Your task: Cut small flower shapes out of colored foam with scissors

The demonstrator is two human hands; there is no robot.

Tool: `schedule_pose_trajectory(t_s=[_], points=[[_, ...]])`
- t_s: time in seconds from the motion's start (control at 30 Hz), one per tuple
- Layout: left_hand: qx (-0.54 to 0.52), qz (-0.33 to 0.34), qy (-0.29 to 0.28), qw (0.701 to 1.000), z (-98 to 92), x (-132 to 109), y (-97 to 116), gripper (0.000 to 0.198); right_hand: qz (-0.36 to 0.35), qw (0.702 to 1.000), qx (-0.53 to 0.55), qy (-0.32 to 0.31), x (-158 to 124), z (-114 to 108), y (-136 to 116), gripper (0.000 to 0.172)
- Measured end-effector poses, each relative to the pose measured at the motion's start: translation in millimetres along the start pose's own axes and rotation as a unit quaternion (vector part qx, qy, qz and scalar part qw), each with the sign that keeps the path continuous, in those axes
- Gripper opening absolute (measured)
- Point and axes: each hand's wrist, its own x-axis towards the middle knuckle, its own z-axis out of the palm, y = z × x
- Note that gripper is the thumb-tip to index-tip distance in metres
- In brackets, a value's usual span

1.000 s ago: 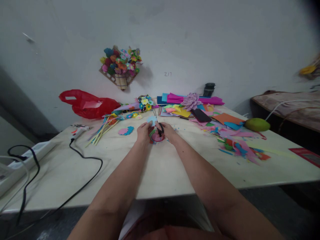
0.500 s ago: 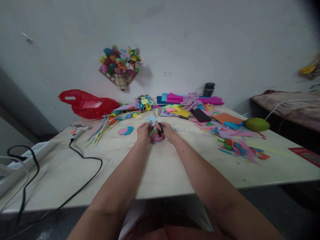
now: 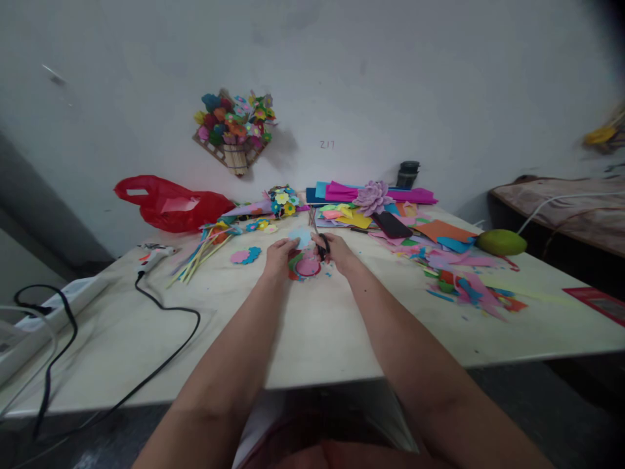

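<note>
Both my arms reach out over the pale table (image 3: 312, 332). My left hand (image 3: 279, 256) pinches a light blue paper cut-out (image 3: 299, 237) held up above the tabletop. My right hand (image 3: 336, 251) is closed round the black handles of a pair of scissors (image 3: 319, 240), whose blades point up beside the blue cut-out. Just below both hands, a pink round cut-out (image 3: 308, 267) lies on top of red and green scraps.
Coloured paper sheets and scraps (image 3: 454, 273) cover the right of the table, with a purple paper flower (image 3: 373, 197) and a green mango (image 3: 502, 243). Flower sticks (image 3: 205, 251), a red plastic bag (image 3: 168, 203), a glue gun (image 3: 155, 255) with black cable and a power strip (image 3: 53, 312) lie left.
My right hand with the scissors has shifted a little to the right and up. The blue cut-out now stands higher and is turned more toward me.
</note>
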Motion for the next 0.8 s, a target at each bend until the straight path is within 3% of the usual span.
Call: schedule_pose_trajectory(t_s=[0.2, 0.47, 0.6, 0.8], points=[[0.038, -0.038, -0.065, 0.996, -4.1, -0.7, 0.5, 0.024, 0.003, 0.998, 0.008, 0.057, 4.7, -8.4, -2.9, 0.03], [0.125, -0.068, -0.15, 0.978, -7.4, -3.9, -0.3, 0.023, -0.001, 0.999, 0.023, 0.023, 0.5, -6.6, -7.3, 0.031], [0.168, -0.09, -0.168, 0.967, -9.4, -2.7, -1.5, 0.022, -0.002, 1.0, 0.011, 0.02, -1.4, -3.9, -9.3, 0.028], [0.134, -0.068, -0.148, 0.978, -10.2, 0.7, -4.8, 0.021, 0.018, 0.999, 0.005, 0.043, -0.1, -0.2, -8.0, 0.029]])
